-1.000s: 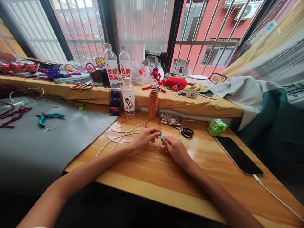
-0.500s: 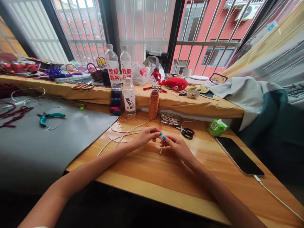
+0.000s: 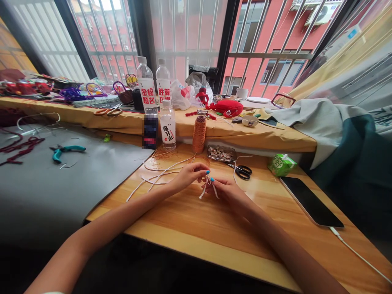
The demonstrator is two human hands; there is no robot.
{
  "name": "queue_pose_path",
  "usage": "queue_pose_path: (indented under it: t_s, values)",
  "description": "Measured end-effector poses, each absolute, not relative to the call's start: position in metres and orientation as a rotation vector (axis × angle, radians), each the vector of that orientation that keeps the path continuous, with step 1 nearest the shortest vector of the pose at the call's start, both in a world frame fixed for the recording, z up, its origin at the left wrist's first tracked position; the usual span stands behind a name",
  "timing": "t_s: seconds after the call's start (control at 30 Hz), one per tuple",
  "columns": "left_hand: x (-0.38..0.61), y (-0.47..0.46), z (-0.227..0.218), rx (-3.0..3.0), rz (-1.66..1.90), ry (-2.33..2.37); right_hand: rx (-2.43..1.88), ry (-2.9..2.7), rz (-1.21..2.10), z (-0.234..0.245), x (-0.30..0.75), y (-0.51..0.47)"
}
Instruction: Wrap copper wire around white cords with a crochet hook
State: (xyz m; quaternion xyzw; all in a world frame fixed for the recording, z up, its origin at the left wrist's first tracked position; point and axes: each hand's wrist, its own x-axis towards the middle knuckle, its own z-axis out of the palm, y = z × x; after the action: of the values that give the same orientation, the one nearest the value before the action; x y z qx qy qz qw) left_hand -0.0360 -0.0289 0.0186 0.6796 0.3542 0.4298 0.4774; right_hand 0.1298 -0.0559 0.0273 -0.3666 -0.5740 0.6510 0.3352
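Between my two hands is a white cord [image 3: 209, 181], bent into a small loop with two ends hanging down and spread apart. My left hand [image 3: 196, 173] pinches the cord's top between thumb and fingers. My right hand [image 3: 225, 188] closes on it from the right, thumb near the loop; some of its fingers are hidden behind. More white cord [image 3: 159, 176] lies in loose curves on the wooden table [image 3: 171, 228], left of my hands. Just beyond them stand a spool of orange thread [image 3: 199, 134] and a clear box of small pieces [image 3: 221, 152].
Black-handled scissors [image 3: 244, 172] lie right of the box. Farther right are a green packet [image 3: 280, 165] and a phone [image 3: 310, 201] on a charging cable. Water bottles [image 3: 168, 126] stand at the back. Teal pliers [image 3: 65, 152] rest on the grey mat [image 3: 55, 196].
The cord's two ends now hang apart below my fingers, with a small loop showing; before, they were bunched together. My right hand has shifted slightly and the view moved a little.
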Motion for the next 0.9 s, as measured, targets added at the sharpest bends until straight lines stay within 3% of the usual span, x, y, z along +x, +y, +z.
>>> queue_pose_path:
  t_s: [0.3, 0.63, 0.9]
  values:
    - [-0.034, -0.035, 0.021, 1.717, 1.060, 0.939, -1.093, -2.029, 0.738, 0.023, 0.125, -0.065]
    - [-0.032, -0.034, 0.019, 1.753, 1.058, 0.945, -1.094, -1.792, 1.062, 0.024, 0.127, -0.062]
    - [-0.031, -0.037, 0.018, 1.757, 1.046, 0.937, -1.101, -2.046, 0.745, 0.027, 0.124, -0.067]
